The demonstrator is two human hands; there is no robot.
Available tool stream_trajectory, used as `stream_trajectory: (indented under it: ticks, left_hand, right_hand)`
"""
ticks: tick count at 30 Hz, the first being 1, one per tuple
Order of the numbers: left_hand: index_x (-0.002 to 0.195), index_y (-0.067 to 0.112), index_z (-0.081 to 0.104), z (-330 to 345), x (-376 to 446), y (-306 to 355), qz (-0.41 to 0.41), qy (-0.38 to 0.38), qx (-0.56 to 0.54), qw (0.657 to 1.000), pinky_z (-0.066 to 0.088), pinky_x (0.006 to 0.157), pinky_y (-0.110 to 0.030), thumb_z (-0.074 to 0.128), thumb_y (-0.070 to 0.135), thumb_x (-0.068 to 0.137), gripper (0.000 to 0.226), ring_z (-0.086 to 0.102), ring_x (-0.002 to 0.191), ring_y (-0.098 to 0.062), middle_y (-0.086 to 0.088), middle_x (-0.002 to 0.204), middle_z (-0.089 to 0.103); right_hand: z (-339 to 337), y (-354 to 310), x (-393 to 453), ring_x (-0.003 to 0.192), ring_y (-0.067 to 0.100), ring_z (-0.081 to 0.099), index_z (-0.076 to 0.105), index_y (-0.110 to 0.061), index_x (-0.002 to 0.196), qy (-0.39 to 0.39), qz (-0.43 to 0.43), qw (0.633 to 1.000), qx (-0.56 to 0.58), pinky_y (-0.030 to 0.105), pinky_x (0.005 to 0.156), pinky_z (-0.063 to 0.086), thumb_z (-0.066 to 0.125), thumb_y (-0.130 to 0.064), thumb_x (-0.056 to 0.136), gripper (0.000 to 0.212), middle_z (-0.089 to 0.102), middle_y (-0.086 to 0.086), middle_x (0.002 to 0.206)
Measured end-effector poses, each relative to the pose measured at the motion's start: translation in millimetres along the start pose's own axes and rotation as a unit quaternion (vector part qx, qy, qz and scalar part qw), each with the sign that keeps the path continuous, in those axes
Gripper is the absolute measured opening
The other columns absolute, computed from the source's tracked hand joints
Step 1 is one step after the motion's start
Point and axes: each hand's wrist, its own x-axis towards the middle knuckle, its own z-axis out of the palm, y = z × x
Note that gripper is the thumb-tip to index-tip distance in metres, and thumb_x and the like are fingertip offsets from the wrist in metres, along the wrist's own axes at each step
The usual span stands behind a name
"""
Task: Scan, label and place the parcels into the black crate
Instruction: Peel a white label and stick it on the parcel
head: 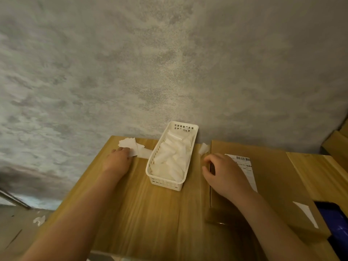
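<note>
A flat brown cardboard parcel [273,172] lies on the right of the wooden table [150,213], with a white barcode label [244,166] on its top. My right hand [224,172] grips the parcel's left edge, fingers and thumb curled over it. My left hand [118,161] reaches to a small pile of white label slips [131,146] at the table's far left. Its fingertips touch the pile, but their hold is hidden. No black crate is clearly in view.
A white plastic basket [156,178] full of white paper stands between my hands, against the grey wall. A dark blue object [335,223] shows at the lower right edge. More cardboard [337,146] sits at the far right. Paper scraps [39,220] lie on the floor at left.
</note>
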Motion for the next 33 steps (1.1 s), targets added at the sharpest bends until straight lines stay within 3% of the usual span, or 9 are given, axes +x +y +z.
stream_trajectory:
  ticks: [4,8,13,17,22,28,33]
  left_hand:
    - [0.109,0.018,0.062,-2,5,-4,0.033,0.029,0.091,0.995,0.041,0.069,-0.029,0.034,0.034,0.104,0.032,0.056,0.093,-0.02,-0.001,0.105,0.063]
    - [0.099,0.016,0.06,1,9,-11,0.011,0.049,0.082,0.995,0.043,0.055,-0.031,0.035,0.03,0.104,0.029,0.056,0.072,-0.019,0.0,0.083,0.062]
    - [0.101,0.02,0.06,-1,7,-16,-0.039,0.07,-0.062,0.995,0.046,0.058,-0.032,0.053,0.03,0.097,0.013,0.059,0.074,-0.022,-0.002,0.089,0.066]
    - [0.091,0.025,0.066,-2,5,-21,-0.053,0.066,-0.164,0.983,0.051,0.065,-0.033,0.06,0.047,0.093,0.023,0.062,0.078,-0.016,0.004,0.088,0.068]
    - [0.107,0.018,0.07,-7,-6,-18,-0.039,0.037,-0.16,0.986,0.046,0.075,-0.031,0.055,0.03,0.099,0.021,0.057,0.086,-0.017,0.0,0.103,0.067]
    - [0.094,0.02,0.063,-9,-20,-15,-0.087,0.049,-0.163,0.982,0.054,0.07,-0.038,0.06,0.029,0.095,0.01,0.06,0.076,-0.019,-0.002,0.091,0.067]
    - [0.103,0.015,0.061,-28,-40,-3,-0.063,0.169,-0.217,0.959,0.043,0.068,-0.035,0.053,0.025,0.099,0.014,0.057,0.08,-0.023,-0.002,0.093,0.065]
  right_hand:
    - [3,2,4,0.094,0.005,0.05,0.057,-0.029,0.115,0.007,-0.003,1.0,-0.01,0.023,0.08,0.045,0.051,-0.041,0.094,0.024,0.055,-0.014,0.104]
    - [4,2,6,0.092,0.005,0.05,0.057,-0.029,0.111,0.01,-0.002,1.0,-0.015,0.023,0.078,0.047,0.051,-0.041,0.094,0.022,0.054,-0.014,0.101]
    - [3,3,8,0.094,0.006,0.05,0.058,-0.029,0.11,0.008,0.0,1.0,-0.006,0.023,0.078,0.044,0.052,-0.041,0.093,0.021,0.055,-0.013,0.102]
    - [-1,7,7,0.098,0.004,0.049,0.058,-0.03,0.111,-0.02,-0.001,1.0,0.018,0.021,0.079,0.04,0.054,-0.041,0.093,0.022,0.054,-0.015,0.106]
    - [-8,10,5,0.098,0.003,0.05,0.058,-0.032,0.111,-0.059,-0.002,0.997,0.042,0.021,0.079,0.041,0.054,-0.041,0.093,0.021,0.054,-0.015,0.107]
    - [-10,11,2,0.102,0.004,0.048,0.057,-0.03,0.114,-0.071,-0.013,0.997,0.038,0.021,0.082,0.039,0.053,-0.04,0.094,0.023,0.053,-0.015,0.111]
    - [-16,10,-9,0.11,0.002,0.047,0.058,-0.03,0.114,-0.029,-0.032,0.993,0.108,0.02,0.087,0.038,0.054,-0.033,0.094,0.02,0.05,-0.017,0.118]
